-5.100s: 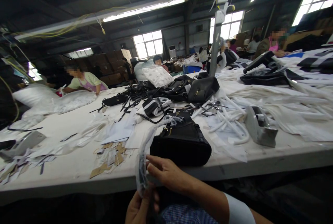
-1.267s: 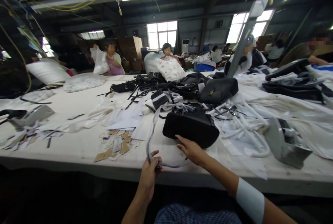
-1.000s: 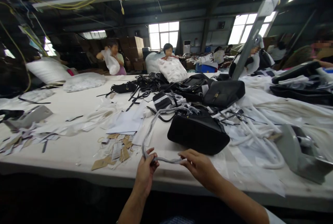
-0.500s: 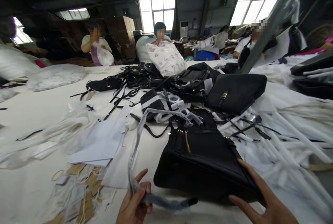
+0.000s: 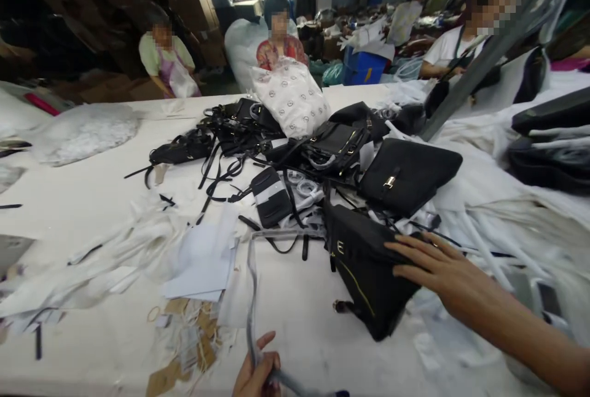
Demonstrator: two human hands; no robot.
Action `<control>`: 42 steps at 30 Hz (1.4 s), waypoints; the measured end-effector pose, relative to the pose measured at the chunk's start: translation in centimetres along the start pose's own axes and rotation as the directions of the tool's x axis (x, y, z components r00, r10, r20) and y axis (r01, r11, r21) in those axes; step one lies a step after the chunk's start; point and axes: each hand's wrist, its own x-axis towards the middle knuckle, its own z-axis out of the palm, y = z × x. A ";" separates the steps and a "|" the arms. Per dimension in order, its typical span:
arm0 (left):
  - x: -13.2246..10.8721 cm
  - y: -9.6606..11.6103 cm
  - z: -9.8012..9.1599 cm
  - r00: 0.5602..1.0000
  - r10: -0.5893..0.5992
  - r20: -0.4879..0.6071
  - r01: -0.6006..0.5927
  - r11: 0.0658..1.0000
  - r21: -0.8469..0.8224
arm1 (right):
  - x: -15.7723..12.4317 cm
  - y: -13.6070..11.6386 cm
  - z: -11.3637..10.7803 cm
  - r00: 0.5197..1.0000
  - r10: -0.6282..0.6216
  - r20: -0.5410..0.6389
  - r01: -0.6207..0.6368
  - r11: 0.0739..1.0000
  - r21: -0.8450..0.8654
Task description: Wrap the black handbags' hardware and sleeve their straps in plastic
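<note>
Black bag (image 5: 373,268); illegible logos (image 5: 289,104) on packet (image 5: 302,115)

On the pale counter (image 5: 295,305), the left hand (image 5: 259,373) pinches a grey-wrapped strap (image 5: 251,298) near its dark end, while the right hand (image 5: 445,268) lays its spread fingers against a tilted black bag (image 5: 364,262) with a gold zip. Left of the strap lie white sheets (image 5: 200,268) and, nearer the front edge, a scatter of paper tags (image 5: 187,341); beyond are a small black pouch (image 5: 271,199), a flap bag (image 5: 410,172) with a gold clasp, and a heap of black straps and bags (image 5: 242,123). A printed white package (image 5: 295,96) leans over that heap, before a person in red (image 5: 295,47).
</note>
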 end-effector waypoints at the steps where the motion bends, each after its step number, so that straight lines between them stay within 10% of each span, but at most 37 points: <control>1: -0.3 0.1 0.1 1.000 -0.021 0.004 0.021 1.000 -0.011 | 0.2 0.5 0.3 0.996 0.075 -0.053 -0.078 0.996 -0.049; 12: 1.0 0.6 1.9 0.974 -0.189 0.126 0.205 0.970 -0.129 | -1.6 3.3 6.0 0.790 0.583 -0.191 -0.574 0.812 0.104; 17: 3.3 0.2 2.2 0.972 -0.206 0.117 0.227 0.950 -0.216 | -2.9 -5.9 7.3 0.661 0.705 -0.256 -0.606 0.703 0.372; 21: 4.1 -0.4 2.9 0.971 -0.191 0.146 0.218 0.955 -0.202 | -2.8 -15.3 12.6 0.667 0.689 0.283 -0.636 0.329 0.698; 25: 4.3 -2.0 3.9 0.976 -0.149 0.159 0.176 0.970 -0.168 | -0.5 -19.9 18.3 0.585 0.680 0.442 -0.660 0.083 0.746; 35: 3.4 -3.2 2.1 0.951 -0.124 0.284 0.000 0.917 0.400 | 3.6 -18.5 20.6 0.680 0.678 0.280 -0.684 0.448 0.576; 40: 3.2 0.0 1.2 0.832 -0.015 0.555 -0.497 0.427 0.756 | 3.4 -17.9 20.9 0.755 0.594 0.277 -0.655 0.708 0.266; 42: 4.1 0.9 2.6 0.676 0.184 0.714 -0.737 0.173 0.653 | 3.4 -18.0 21.1 0.783 0.566 0.257 -0.615 0.765 0.189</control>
